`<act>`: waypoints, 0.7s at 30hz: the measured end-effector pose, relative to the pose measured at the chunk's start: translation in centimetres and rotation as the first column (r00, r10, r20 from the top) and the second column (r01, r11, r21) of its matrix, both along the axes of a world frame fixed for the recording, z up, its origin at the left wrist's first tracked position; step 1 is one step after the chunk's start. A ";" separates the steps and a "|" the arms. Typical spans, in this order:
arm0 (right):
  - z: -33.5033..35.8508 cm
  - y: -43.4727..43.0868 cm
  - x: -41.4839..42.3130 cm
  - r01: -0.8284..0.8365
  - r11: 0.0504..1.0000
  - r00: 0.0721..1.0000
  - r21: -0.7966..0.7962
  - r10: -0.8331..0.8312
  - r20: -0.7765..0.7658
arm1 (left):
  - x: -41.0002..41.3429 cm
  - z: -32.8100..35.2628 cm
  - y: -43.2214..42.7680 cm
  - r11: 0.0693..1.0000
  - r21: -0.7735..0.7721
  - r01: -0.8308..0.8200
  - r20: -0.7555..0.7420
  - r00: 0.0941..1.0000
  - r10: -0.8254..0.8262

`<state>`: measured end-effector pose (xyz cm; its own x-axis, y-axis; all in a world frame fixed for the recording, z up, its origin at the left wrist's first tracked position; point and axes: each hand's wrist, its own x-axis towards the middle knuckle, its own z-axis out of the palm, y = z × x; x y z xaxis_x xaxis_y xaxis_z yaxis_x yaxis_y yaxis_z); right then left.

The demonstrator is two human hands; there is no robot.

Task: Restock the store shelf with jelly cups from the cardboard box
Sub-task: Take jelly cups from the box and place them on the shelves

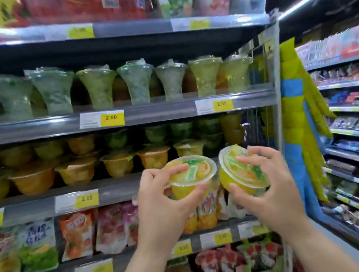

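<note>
My left hand [159, 203] grips a yellow jelly cup [192, 174] with a printed lid, held upright in front of the shelf edge. My right hand [271, 188] grips a second yellow jelly cup [238, 171], tilted with its lid facing me. Both cups hover side by side, just below the right end of the jelly cup shelf [113, 192]. On that shelf stand orange and yellow jelly cups [77, 172], stacked in rows, with green ones behind. The cardboard box is out of view.
A shelf above holds tall flared green cups [136, 82]. Below are snack bags [77, 232] in several colours. Yellow price tags [111, 117] line the shelf rails. A yellow and blue hanging strip [294, 111] marks the shelf's right end, with an aisle and more shelves beyond.
</note>
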<state>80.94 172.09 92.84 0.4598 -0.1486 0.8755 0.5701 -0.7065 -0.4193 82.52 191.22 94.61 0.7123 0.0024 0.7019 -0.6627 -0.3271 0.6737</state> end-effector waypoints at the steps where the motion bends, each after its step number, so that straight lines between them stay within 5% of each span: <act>1: 0.4 -1.3 0.5 -0.002 1.000 1.000 -0.004 0.002 0.005 | 0.6 0.4 -1.4 1.000 -0.003 0.004 0.004 1.000 -0.004; 12: 3.2 -11.1 8.6 0.104 0.994 0.991 0.040 -0.100 -0.084 | 8.9 2.8 -14.3 0.972 0.114 -0.205 -0.060 0.975 0.213; 21: 4.5 -11.7 14.1 0.091 0.996 0.970 -0.003 -0.089 -0.227 | 12.5 3.2 -16.3 0.907 0.275 -0.319 -0.185 0.908 0.376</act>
<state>95.06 160.37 97.37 0.6305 -0.2042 0.7489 0.3941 -0.7469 -0.5355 95.02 174.96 97.80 0.8361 0.1359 0.5314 -0.3151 -0.6739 0.6682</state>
